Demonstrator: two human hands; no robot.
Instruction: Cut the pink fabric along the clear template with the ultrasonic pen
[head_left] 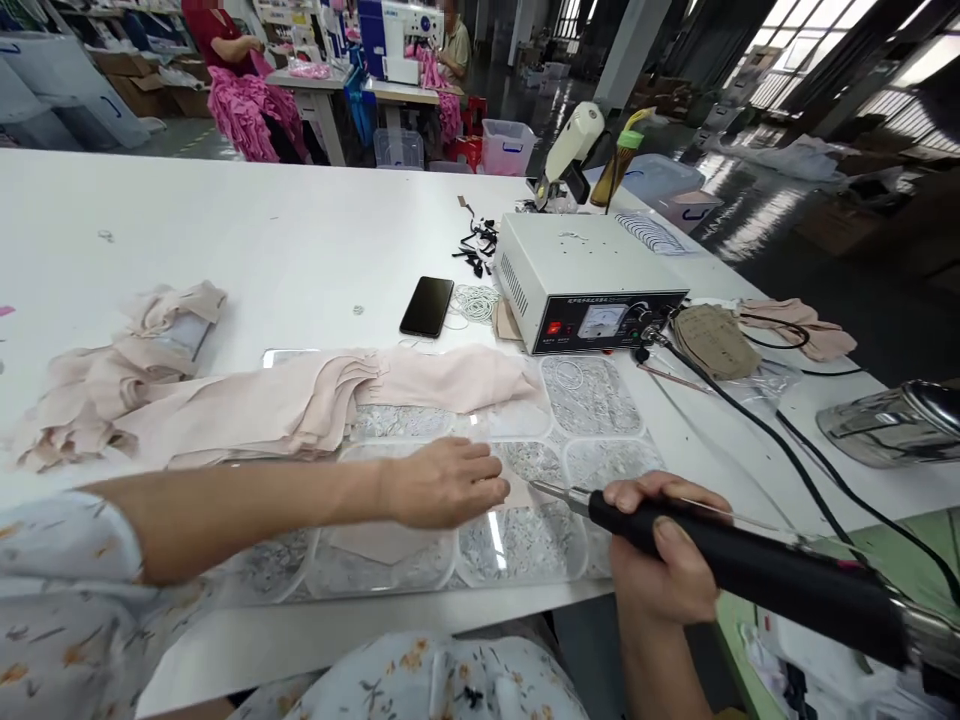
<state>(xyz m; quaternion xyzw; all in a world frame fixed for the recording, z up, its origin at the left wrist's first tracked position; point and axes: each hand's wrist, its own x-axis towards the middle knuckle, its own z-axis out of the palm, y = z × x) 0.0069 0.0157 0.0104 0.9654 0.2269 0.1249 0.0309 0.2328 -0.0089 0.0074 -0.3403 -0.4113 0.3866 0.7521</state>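
Observation:
My right hand (667, 540) is wrapped around a corded tool (720, 545) with a thick black handle; its slim metal tip points left, close to my left hand (450, 483). The left fingers are curled together and press down at a small pale pink fabric piece (517, 492) on a clear patterned mat (517, 545). Part of that piece is hidden under the fingers. Another pale fabric piece (386, 540) lies below my left wrist. Beyond my hands, layered pale pink fabric strips (262, 405) stretch across the mat, with one strip (457, 378) reaching right.
Behind the mat stand a control box (592, 280) with a dial, a black phone (427, 306) and a coil of thin cord (474, 302). Cables (750, 410) run along the right. A metal canister (892, 425) is at the right edge. People at sewing machines (401, 40) work further back.

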